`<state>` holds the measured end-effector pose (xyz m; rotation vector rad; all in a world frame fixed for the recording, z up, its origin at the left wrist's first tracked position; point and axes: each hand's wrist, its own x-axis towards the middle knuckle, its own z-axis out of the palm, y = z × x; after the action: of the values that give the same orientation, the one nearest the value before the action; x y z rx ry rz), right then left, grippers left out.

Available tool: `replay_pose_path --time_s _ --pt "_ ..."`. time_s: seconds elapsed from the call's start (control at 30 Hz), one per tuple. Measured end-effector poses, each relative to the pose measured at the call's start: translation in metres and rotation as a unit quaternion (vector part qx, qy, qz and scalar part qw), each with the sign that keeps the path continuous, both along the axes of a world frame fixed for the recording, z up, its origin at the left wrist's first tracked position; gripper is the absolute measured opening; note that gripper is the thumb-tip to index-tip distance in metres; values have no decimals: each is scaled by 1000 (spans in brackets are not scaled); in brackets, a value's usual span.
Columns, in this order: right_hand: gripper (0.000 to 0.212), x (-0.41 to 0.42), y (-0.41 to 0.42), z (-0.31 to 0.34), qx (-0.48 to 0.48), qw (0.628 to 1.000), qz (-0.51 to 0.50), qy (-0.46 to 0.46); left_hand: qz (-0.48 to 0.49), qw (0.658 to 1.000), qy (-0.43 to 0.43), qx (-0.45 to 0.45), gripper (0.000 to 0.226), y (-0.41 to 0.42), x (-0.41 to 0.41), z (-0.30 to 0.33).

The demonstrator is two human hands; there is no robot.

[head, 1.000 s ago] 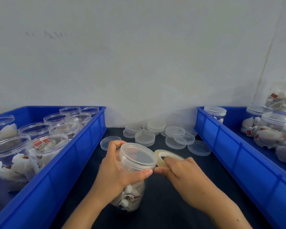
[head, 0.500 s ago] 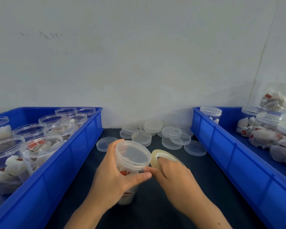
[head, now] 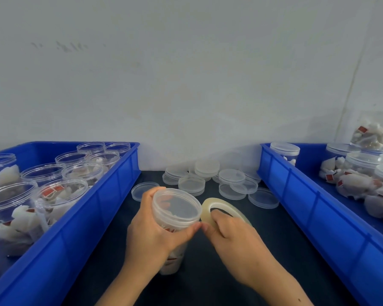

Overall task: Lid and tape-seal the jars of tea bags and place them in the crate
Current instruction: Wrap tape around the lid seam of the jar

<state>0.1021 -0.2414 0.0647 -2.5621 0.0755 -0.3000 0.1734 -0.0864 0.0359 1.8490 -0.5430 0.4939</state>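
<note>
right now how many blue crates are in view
2: the left crate holds open jars, and the right crate holds lidded jars. Both run past the picture's edges; more may sit outside view.

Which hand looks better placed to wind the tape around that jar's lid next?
Probably the right hand: it already holds the tape roll against the lid's rim. The left hand grips the jar, so it seems better suited to steadying or turning it.
</note>
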Motion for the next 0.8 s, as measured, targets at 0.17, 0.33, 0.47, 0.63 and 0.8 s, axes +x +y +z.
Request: replay_pose_path --time_s 0.17,0.33,0.47,0.63,0.8 --pt "30 1 8 -3 24 999 -37 3 37 998 -29 33 90 -2 -5 2" --pt "33 2 12 -6 65 995 -77 -6 57 995 -64 54 89 -3 -9 7" --pt "38 1 12 -4 78 991 -109 -21 88 988 -96 88 93 -5 -14 14" --pt "39 1 12 1 82 987 -124 -59 124 977 -138 103 95 -6 -19 23" --pt "42 1 12 3 99 984 -130 -70 136 972 -146 121 96 -6 -22 29"
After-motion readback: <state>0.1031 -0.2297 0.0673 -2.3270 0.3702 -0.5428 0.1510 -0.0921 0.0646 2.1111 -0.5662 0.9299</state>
